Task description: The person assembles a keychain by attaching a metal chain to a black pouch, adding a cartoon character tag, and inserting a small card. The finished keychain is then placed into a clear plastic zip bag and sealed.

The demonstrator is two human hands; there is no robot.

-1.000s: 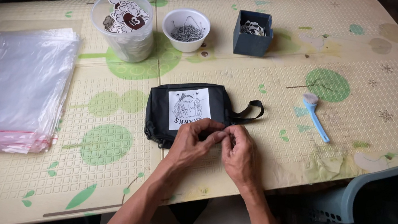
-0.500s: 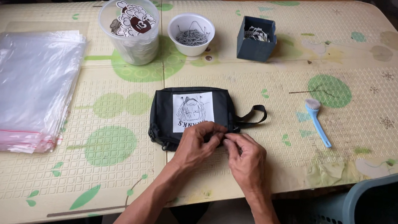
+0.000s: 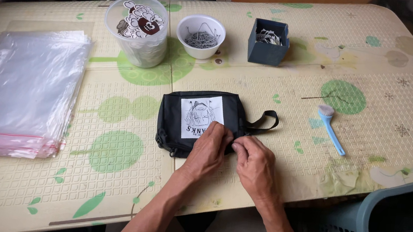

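Pouch: a black pouch [image 3: 200, 122] lies flat near the middle of the table [image 3: 391, 65], white picture patch facing up, its strap loop trailing off to the right.
Left hand: the left hand [image 3: 208, 150] sits on the pouch's near edge, fingers curled down onto the fabric and pinching at it beside the patch.
Right hand: the right hand [image 3: 254, 164] is just right of the pouch's near corner, fingertips pressed together on that same edge and touching the left hand's (what sits between them is too small to tell).
Brush: a light blue brush [image 3: 331, 127] lies right of the pouch, well apart from the strap, open tabletop between them.
Bags: a stack of clear plastic bags [image 3: 18, 90] lies left of the pouch, with a free strip of table in between.
Tub: a clear tub [image 3: 140, 30] stands beyond the pouch, to the left.
Bowl: a white bowl [image 3: 200, 35] of small metal bits stands straight beyond the pouch.
Box: a dark blue box [image 3: 269, 41] stands beyond the pouch, to the right.
Near edge: the table's front edge runs just under both wrists, so there is little room behind the pouch.
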